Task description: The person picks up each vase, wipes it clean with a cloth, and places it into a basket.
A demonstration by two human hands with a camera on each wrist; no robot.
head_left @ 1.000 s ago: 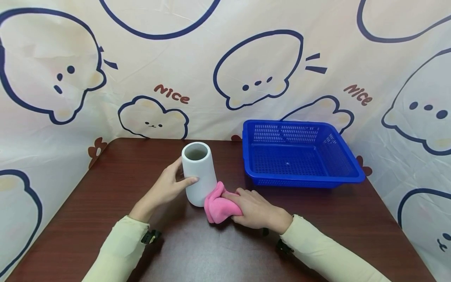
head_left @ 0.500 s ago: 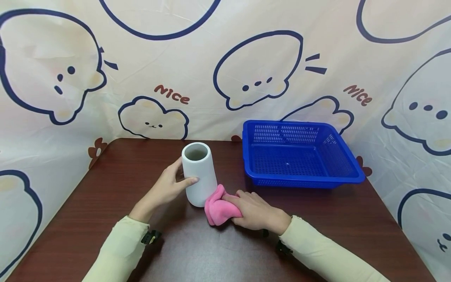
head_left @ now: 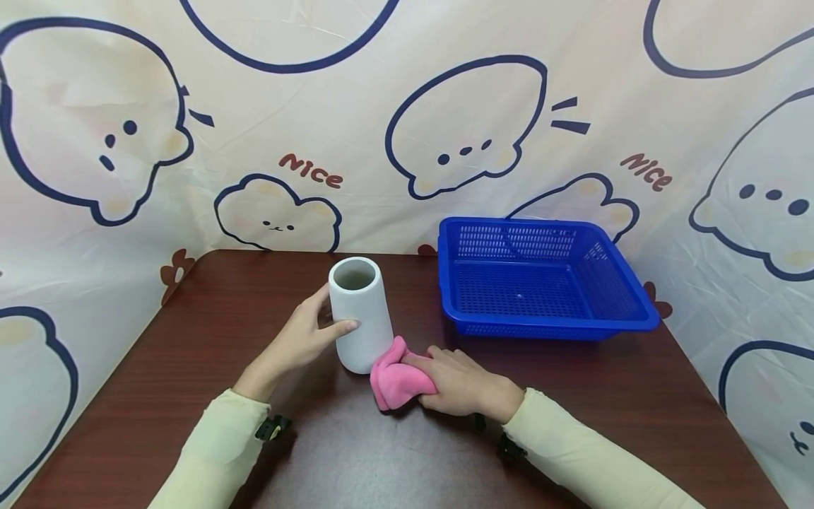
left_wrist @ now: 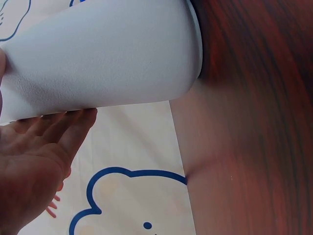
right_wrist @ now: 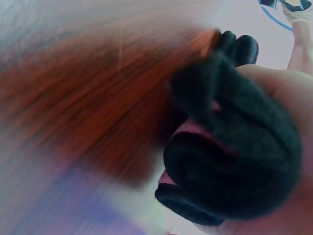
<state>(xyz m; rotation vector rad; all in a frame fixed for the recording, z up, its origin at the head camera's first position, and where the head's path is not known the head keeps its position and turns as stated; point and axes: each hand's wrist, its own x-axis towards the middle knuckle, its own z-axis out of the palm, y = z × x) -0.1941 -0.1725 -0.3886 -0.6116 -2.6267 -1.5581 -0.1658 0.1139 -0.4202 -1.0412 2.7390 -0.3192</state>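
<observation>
A white vase (head_left: 364,332) with a round open mouth stands upright on the table. My left hand (head_left: 304,338) grips it from the left, thumb across the front. The left wrist view shows fingers (left_wrist: 73,127) against the smooth side of the vase (left_wrist: 112,54). My right hand (head_left: 461,382) holds a bunched pink cloth (head_left: 402,385) beside the lower right of the vase, close to its base. Up close in the right wrist view, thick folds of cloth (right_wrist: 234,171) look dark with pink edges. Some right fingertips are hidden in the cloth.
Behind and right of my right hand sits a blue plastic basket (head_left: 613,322) with perforated walls. The brown wooden table (head_left: 210,318) ends at a cartoon-printed cloth backdrop (head_left: 369,127) at the back and sides.
My right hand and the pink cloth have slid slightly down and nearer along the lower side of the vase. The left hand and the vase stay almost still.
</observation>
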